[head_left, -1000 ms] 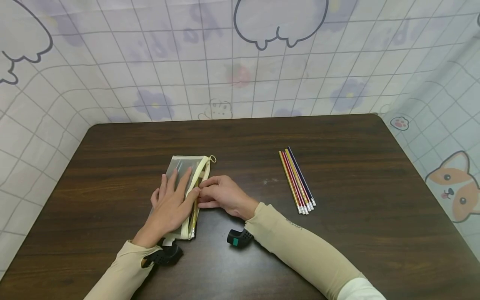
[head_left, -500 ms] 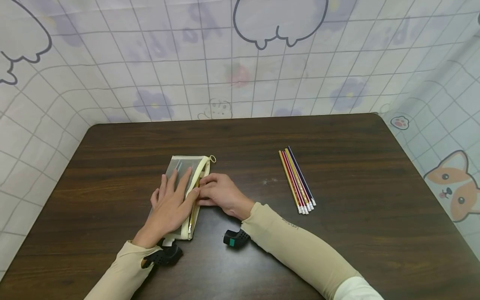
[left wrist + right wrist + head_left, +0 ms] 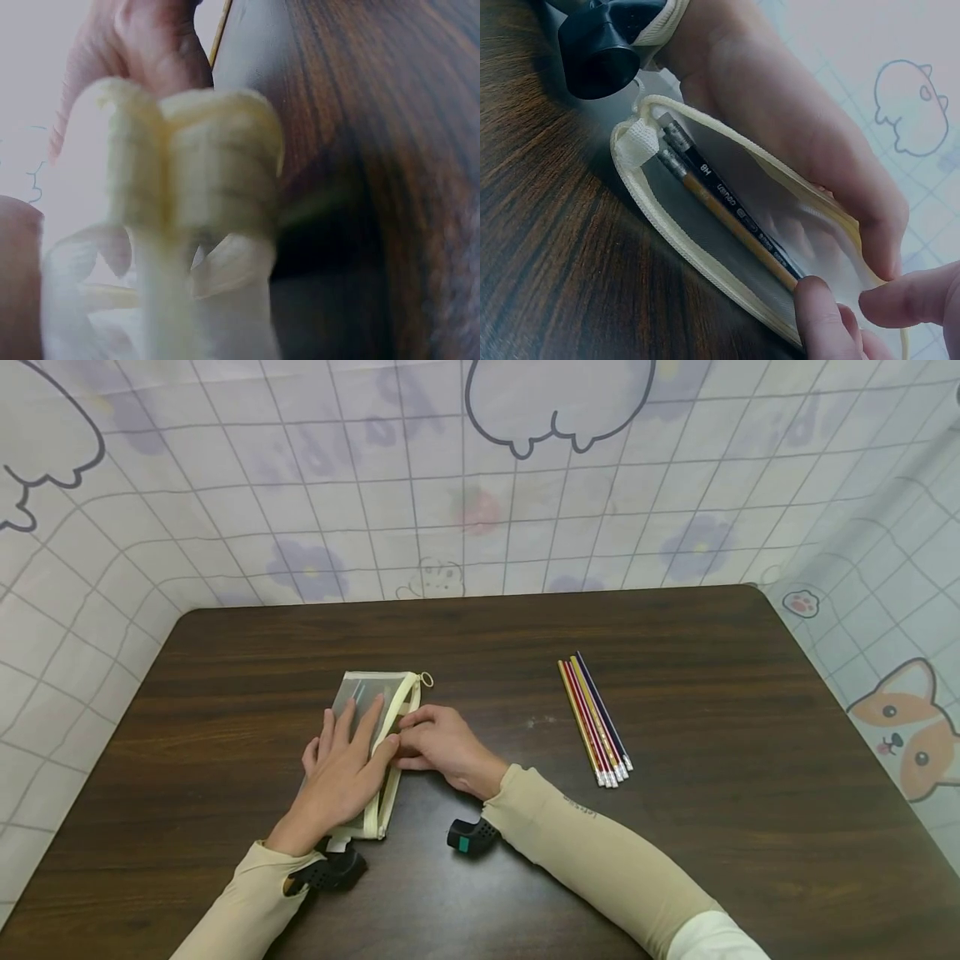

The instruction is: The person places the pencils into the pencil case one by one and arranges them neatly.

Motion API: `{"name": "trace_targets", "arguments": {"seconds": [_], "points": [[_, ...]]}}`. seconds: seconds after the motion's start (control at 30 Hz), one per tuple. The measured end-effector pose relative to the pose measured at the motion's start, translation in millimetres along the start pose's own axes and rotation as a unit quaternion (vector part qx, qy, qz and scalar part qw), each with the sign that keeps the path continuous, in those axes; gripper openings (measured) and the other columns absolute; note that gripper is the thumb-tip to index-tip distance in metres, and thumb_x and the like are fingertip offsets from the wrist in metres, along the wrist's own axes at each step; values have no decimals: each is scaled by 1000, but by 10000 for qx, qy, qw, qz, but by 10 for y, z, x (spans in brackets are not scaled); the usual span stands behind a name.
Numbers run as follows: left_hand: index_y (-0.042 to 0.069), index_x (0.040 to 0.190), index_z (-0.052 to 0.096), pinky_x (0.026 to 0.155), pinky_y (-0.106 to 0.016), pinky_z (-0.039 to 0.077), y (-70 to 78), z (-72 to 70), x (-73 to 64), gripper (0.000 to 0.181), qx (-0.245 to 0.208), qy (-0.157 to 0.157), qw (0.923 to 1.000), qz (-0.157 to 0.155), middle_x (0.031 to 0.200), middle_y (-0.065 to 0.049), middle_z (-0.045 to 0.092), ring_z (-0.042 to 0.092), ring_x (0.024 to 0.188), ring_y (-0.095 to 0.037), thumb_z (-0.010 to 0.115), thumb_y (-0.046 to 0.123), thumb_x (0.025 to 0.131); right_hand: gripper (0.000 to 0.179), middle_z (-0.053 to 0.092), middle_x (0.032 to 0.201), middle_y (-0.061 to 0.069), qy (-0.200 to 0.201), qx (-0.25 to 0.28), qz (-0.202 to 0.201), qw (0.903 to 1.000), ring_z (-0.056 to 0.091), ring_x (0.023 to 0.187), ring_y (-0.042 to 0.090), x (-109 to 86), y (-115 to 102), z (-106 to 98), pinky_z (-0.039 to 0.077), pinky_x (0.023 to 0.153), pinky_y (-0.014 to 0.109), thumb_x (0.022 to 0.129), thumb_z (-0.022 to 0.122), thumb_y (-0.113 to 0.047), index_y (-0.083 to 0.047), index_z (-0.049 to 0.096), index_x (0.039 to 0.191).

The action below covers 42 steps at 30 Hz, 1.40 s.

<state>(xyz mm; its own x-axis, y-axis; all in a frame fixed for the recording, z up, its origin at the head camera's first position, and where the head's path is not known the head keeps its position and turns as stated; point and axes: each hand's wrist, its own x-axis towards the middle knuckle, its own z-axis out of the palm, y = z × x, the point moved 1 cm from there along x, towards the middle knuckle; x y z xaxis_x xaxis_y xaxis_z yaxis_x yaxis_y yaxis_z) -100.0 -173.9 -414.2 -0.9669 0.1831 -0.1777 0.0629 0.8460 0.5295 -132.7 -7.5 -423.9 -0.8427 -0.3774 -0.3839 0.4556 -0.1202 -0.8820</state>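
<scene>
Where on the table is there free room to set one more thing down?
Bare tabletop lies right of the loose pencils, up to its edge; left of the left hand; and behind the pouch and pencils, along the far edge. It is crowded at the pouch, where the right hand is too.

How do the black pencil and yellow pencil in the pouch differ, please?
The black pencil shows pale printing; on the yellow pencil none is readable. In the right wrist picture, the black one's banded end sits higher than the yellow one's. Both lie in the pouch, with metal bands.
</scene>
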Motion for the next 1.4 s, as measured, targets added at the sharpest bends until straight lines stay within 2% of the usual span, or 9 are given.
{"name": "trace_targets", "arguments": {"seconds": [0.2,0.4,0.73,1.0,1.4], "points": [[30,168,10,117,-75,1,12,-10,-3,69,7,39,10000,10,175,-22,-1,-14,160,-52,29,60,109,24,67,100,10,-37,-102,13,9999,70,80,14,-62,-83,-47,64,81,32,100,57,-4,4,58,123],[31,168,9,116,-76,2,17,-26,-2,68,-25,20,10000,-32,175,-22,-1,-13,159,-53,30,57,109,24,64,93,7,56,-386,-242,9989,64,72,13,-130,-184,-150,60,70,26,101,58,-7,7,61,120],[32,168,7,117,-77,1,6,-21,-1,67,-87,-7,9999,-86,176,-20,-2,-13,160,-51,28,57,110,25,65,95,5,380,-450,-609,9964,63,75,13,-265,-374,-455,59,73,27,104,58,-12,8,60,119],[33,168,6,117,-76,0,8,-27,-8,67,-165,-35,9998,-59,176,-20,-4,-14,160,-50,25,59,109,12,64,95,5,666,-425,-831,9934,64,79,17,-387,-541,-724,59,74,27,104,58,-12,-1,63,107],[34,168,5,115,-78,-1,-16,-40,-2,67,-314,-60,9995,12,176,-19,-5,-16,159,-52,25,59,110,5,65,94,3,935,-192,-1138,9889,65,78,14,-540,-676,-1098,60,74,26,102,62,-11,-6,64,101]]}}
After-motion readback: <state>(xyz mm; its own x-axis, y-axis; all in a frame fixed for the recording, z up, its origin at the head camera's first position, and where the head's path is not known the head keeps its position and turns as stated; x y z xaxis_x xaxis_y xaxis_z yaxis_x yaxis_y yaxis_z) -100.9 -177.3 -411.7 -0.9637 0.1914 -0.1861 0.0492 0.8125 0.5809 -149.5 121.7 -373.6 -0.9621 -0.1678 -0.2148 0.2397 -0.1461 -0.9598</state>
